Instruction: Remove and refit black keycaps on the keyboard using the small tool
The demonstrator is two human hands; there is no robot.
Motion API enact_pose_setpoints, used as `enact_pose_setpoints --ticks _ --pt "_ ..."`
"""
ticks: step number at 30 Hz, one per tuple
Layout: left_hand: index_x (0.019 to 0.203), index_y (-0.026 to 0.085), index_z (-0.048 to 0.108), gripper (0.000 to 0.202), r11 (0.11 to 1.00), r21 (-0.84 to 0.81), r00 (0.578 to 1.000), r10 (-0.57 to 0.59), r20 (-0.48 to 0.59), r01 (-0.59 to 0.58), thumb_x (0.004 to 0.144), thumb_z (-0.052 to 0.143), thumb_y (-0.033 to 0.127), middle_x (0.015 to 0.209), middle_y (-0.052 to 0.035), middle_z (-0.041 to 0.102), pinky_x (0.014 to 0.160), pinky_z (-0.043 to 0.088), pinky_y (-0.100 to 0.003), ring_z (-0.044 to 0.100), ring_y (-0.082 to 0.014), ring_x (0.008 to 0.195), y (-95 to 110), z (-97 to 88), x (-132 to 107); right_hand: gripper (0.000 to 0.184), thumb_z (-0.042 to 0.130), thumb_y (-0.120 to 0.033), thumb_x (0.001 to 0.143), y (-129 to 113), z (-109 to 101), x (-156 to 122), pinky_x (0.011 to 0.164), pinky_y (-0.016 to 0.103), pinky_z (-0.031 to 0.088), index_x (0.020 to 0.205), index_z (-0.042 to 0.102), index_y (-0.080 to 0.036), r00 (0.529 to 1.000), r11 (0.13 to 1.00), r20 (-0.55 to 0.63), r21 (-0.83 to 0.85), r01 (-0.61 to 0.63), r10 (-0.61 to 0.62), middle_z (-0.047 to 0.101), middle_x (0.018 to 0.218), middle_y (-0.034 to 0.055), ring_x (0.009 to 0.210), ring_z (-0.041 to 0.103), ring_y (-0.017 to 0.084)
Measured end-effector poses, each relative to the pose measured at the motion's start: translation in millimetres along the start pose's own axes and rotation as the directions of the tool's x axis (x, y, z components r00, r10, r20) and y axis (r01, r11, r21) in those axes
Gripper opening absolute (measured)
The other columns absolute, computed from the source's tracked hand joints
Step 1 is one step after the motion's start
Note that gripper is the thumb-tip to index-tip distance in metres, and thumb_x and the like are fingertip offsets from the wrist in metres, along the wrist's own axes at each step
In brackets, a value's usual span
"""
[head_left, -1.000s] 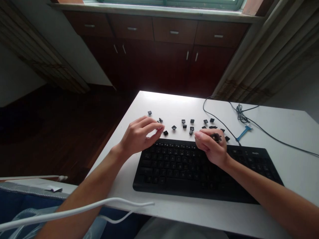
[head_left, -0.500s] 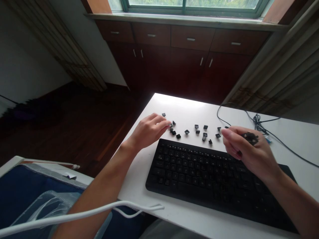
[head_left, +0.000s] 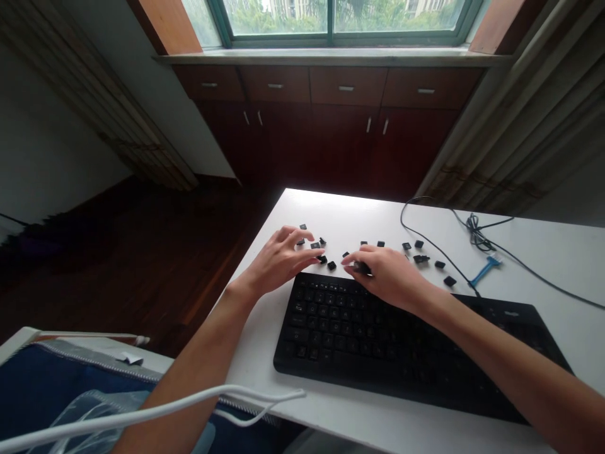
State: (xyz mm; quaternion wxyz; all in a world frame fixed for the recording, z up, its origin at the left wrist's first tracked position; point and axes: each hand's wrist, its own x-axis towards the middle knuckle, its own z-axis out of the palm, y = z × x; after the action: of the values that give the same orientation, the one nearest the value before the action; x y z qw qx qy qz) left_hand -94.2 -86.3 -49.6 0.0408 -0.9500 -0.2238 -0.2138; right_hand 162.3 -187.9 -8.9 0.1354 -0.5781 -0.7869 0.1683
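Observation:
A black keyboard (head_left: 378, 343) lies on the white table (head_left: 543, 252). Several loose black keycaps (head_left: 419, 258) are scattered on the table just behind it. My left hand (head_left: 278, 261) rests at the left end of the scatter with its fingers stretched and apart, the tips touching a keycap (head_left: 316, 245). My right hand (head_left: 392, 277) is over the keyboard's top edge. Its fingertips are pinched on a small dark keycap (head_left: 362, 268).
A black cable (head_left: 425, 238) loops over the back of the table to a bundle (head_left: 474, 234), with a small blue tool (head_left: 483, 271) beside it. A white cord (head_left: 189, 403) and blue fabric (head_left: 42, 384) lie near me at lower left. Wooden cabinets (head_left: 331, 126) stand under the window.
My right hand has swung left from the right part of the keyboard to its top edge near the left hand. My left hand has stayed at the keycaps. The view has tilted up.

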Motion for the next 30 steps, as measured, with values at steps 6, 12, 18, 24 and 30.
enact_pose_setpoints --ticks 6,12,18,24,30 --pt "0.124 0.034 0.070 0.028 1.000 -0.020 1.000 0.023 0.015 -0.022 0.097 0.062 0.032 0.127 -0.0088 0.057 0.096 0.051 -0.042 0.049 -0.0247 0.115 -3.8 3.3 -1.7 0.028 0.054 -0.037 0.098 -15.0 16.0 31.6 0.066 0.029 0.045 0.113 0.076 -0.026 1.000 0.996 0.026 -0.083 0.019 -0.017 0.074 0.100 0.0073 0.083 0.069 0.022" --pt "0.127 0.037 0.068 0.031 0.998 -0.056 1.000 0.022 0.007 -0.021 0.097 0.061 0.032 0.127 -0.0077 0.056 0.097 0.050 -0.042 0.047 -0.0245 0.114 -3.2 4.2 -0.6 0.022 0.060 -0.035 0.095 -15.3 16.2 32.2 0.063 0.029 0.044 0.103 0.078 -0.024 1.000 0.996 0.011 -0.093 -0.005 0.006 0.073 0.099 0.0072 0.077 0.068 0.020" --pt "0.130 0.041 0.065 0.036 0.997 -0.070 0.999 0.034 0.021 -0.033 0.094 0.064 0.036 0.138 -0.0082 0.049 0.102 0.047 -0.048 0.041 -0.0288 0.120 -3.0 4.4 4.4 0.030 0.057 -0.048 0.097 -5.0 -7.1 3.1 0.073 0.032 0.050 0.107 0.075 -0.026 0.993 0.997 -0.105 0.068 -0.048 0.055 0.074 0.104 0.0048 0.081 0.069 0.019" --pt "0.111 0.037 0.076 0.021 0.989 -0.148 0.997 0.030 0.069 -0.019 0.092 0.068 0.032 0.140 -0.0054 0.050 0.100 0.048 -0.049 0.041 -0.0298 0.123 -6.1 6.0 9.7 0.039 0.062 -0.057 0.091 19.7 -25.5 -36.0 0.067 0.032 0.056 0.111 0.073 -0.026 0.966 0.946 -0.135 0.272 -0.176 0.219 0.078 0.093 0.0060 0.078 0.072 0.021" --pt "0.106 0.030 0.078 0.017 0.801 -0.589 0.982 -0.178 -0.069 0.104 0.090 0.071 0.030 0.117 -0.0065 0.070 0.098 0.051 -0.047 0.055 -0.0254 0.115 7.8 -1.3 15.2 0.045 0.065 -0.051 0.091 40.4 -25.4 -66.2 0.072 0.035 0.060 0.126 0.068 -0.023 0.947 0.942 -0.238 0.306 -0.139 0.217 0.076 0.109 0.0099 0.083 0.073 0.023"
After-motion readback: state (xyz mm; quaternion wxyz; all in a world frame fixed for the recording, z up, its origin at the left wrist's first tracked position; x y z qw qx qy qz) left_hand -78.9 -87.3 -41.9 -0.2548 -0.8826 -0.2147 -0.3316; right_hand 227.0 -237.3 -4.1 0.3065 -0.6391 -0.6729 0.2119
